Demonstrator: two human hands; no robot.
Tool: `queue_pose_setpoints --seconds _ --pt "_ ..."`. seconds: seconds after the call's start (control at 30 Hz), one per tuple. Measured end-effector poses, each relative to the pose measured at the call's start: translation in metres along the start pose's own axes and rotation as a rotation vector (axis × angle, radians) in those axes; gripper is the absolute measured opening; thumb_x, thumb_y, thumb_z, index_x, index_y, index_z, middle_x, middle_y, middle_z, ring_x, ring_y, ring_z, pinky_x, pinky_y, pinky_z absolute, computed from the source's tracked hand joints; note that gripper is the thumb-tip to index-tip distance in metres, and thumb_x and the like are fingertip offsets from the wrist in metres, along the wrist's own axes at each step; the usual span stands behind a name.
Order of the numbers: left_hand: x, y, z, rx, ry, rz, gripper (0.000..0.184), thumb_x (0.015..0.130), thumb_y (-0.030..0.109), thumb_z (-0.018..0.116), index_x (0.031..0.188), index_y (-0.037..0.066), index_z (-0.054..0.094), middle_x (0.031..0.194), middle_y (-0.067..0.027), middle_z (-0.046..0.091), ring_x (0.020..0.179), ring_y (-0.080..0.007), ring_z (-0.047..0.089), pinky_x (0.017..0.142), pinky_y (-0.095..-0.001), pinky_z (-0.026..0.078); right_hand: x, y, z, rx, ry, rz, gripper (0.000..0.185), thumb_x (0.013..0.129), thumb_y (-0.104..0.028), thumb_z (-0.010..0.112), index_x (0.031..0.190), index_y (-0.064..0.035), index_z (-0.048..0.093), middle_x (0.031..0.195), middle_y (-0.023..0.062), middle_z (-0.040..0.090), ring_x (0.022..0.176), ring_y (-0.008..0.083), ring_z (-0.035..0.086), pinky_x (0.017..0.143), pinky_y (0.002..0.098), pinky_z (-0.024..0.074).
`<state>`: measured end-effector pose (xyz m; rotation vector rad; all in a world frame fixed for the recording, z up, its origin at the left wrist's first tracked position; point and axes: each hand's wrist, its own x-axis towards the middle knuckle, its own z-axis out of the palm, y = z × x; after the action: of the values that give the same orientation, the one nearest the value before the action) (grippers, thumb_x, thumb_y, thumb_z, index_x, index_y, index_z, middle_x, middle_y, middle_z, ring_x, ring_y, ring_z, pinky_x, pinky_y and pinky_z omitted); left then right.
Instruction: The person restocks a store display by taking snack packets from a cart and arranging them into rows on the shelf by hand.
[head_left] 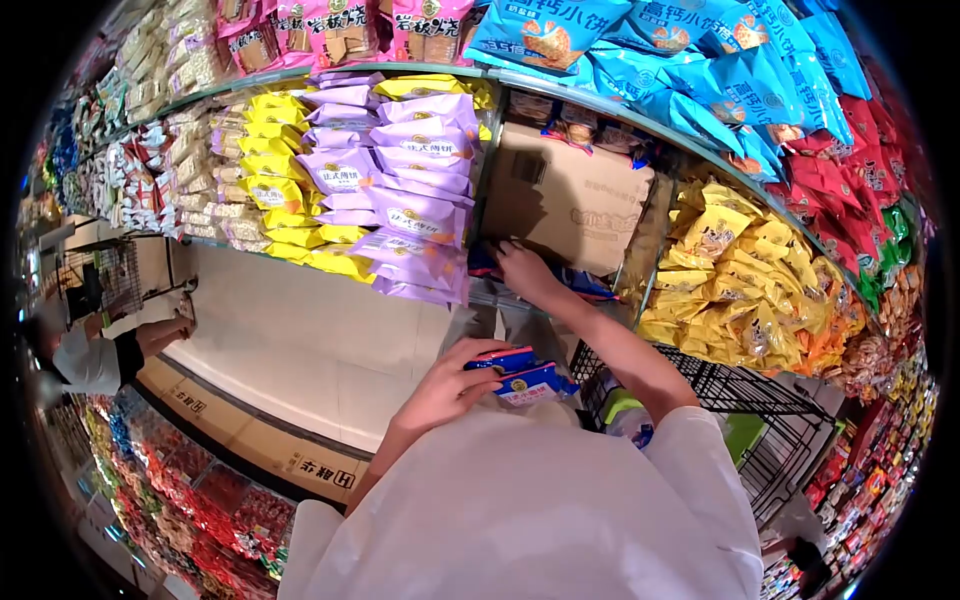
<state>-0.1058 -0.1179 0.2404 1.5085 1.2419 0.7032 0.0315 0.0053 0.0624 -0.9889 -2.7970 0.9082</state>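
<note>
My left hand (pixel 448 388) is closed around blue snack packets (pixel 535 384) with pale lettering panels, held in front of my white shirt. Over the front edge of a shelf bin reaches my right hand (pixel 528 270), its fingers bent on a dark blue snack packet (pixel 484 262); the fingertips are partly hidden. Another blue packet (pixel 590 284) lies along the same front edge, right of that hand. Behind them a brown cardboard box (pixel 575 195) fills most of the bin, and a few more packets (pixel 575 128) show at its back.
Purple packets (pixel 420 220) and yellow packets (pixel 275 170) are stacked left of the bin. Gold packets (pixel 740 280) fill the bin to the right. Blue bags (pixel 690 70) lie on the shelf above. A black wire cart (pixel 790 410) stands by my right side. Another person (pixel 90 355) is at far left.
</note>
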Motion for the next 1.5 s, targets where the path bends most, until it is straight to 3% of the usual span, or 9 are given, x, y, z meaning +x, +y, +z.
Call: queue_pose_setpoints --seconds 0.27,0.43,0.53,0.67,0.97,1.1,1.23,1.33,1.5 --pt "0.012 0.000 0.012 0.080 0.018 0.002 0.009 0.070 0.005 0.063 0.078 0.001 0.060 0.109 -0.0105 0.052 0.098 -0.0297 0.050 0.080 -0.0360 0.043 0.001 0.003 0.007 -0.074 -0.102 0.053 0.049 0.071 -0.013 0.056 0.116 -0.0010 0.044 0.090 0.0212 0.054 0.082 0.0341 0.056 0.070 0.0395 0.0478" --pt "0.020 0.005 0.012 0.113 0.027 -0.008 0.009 0.070 0.005 0.063 0.077 0.001 0.060 0.109 -0.0112 0.051 0.098 -0.0296 0.050 0.080 -0.0353 0.043 -0.025 -0.001 -0.084 0.433 0.054 0.250 0.059 0.079 -0.030 0.059 0.126 -0.0031 0.036 0.119 0.0237 0.046 0.106 0.0353 0.049 0.088 0.0369 0.0404" --pt "0.021 0.005 0.015 -0.046 0.038 -0.059 0.008 0.071 0.005 0.063 0.077 0.000 0.059 0.110 -0.0120 0.050 0.099 -0.0291 0.050 0.081 -0.0341 0.043 -0.056 0.008 -0.116 1.262 -0.130 0.299 0.046 0.083 -0.026 0.055 0.121 -0.0019 0.044 0.117 0.0133 0.051 0.106 0.0193 0.049 0.087 0.0295 0.0404" --pt "0.031 0.007 0.018 -0.153 -0.011 -0.043 0.008 0.073 0.005 0.063 0.076 0.000 0.058 0.114 -0.0128 0.045 0.100 -0.0290 0.049 0.083 -0.0336 0.042 -0.097 -0.022 -0.141 1.309 -0.471 0.215 0.036 0.085 -0.016 0.053 0.117 -0.0030 0.047 0.108 0.0047 0.053 0.097 0.0091 0.048 0.082 0.0236 0.0404" --pt "0.027 0.000 0.026 -0.257 0.141 -0.048 0.006 0.072 0.001 0.063 0.076 -0.001 0.058 0.125 -0.0140 0.032 0.115 -0.0300 0.036 0.089 -0.0376 0.039 -0.123 -0.016 -0.113 1.789 0.022 0.774 0.027 0.089 -0.020 0.046 0.111 -0.0059 0.047 0.097 0.0055 0.059 0.083 0.0122 0.059 0.068 0.0259 0.0491" --pt "0.026 0.013 0.012 -0.320 0.068 -0.066 0.007 0.074 -0.002 0.059 0.081 -0.003 0.059 0.119 -0.0124 0.045 0.110 -0.0272 0.044 0.086 -0.0350 0.042 -0.124 -0.002 -0.103 1.995 0.216 0.674 0.028 0.089 -0.017 0.044 0.115 -0.0042 0.044 0.101 0.0072 0.057 0.089 0.0131 0.057 0.074 0.0280 0.0479" --pt "0.025 0.026 0.005 -0.325 -0.213 -0.107 0.009 0.075 -0.002 0.055 0.083 -0.005 0.057 0.107 -0.0102 0.057 0.094 -0.0252 0.055 0.080 -0.0316 0.043 -0.117 -0.003 -0.106 1.902 0.410 0.553 0.030 0.086 -0.010 0.051 0.114 -0.0019 0.045 0.105 0.0056 0.055 0.099 0.0138 0.052 0.083 0.0271 0.0428" --pt "0.021 0.022 0.009 -0.249 -0.181 -0.064 0.010 0.075 0.000 0.055 0.084 -0.005 0.057 0.106 -0.0096 0.057 0.089 -0.0259 0.056 0.076 -0.0315 0.044 -0.104 -0.007 -0.105 1.598 0.574 0.486 0.034 0.081 -0.004 0.055 0.113 -0.0014 0.045 0.105 0.0056 0.055 0.098 0.0135 0.051 0.084 0.0266 0.0414" --pt "0.015 0.016 0.012 -0.162 -0.097 -0.068 0.010 0.075 0.001 0.055 0.083 -0.005 0.057 0.105 -0.0098 0.058 0.085 -0.0266 0.057 0.073 -0.0320 0.045 -0.064 -0.020 -0.052 1.386 0.430 0.372 0.038 0.073 -0.004 0.063 0.108 -0.0023 0.049 0.105 0.0057 0.057 0.097 0.0158 0.053 0.086 0.0274 0.0398"
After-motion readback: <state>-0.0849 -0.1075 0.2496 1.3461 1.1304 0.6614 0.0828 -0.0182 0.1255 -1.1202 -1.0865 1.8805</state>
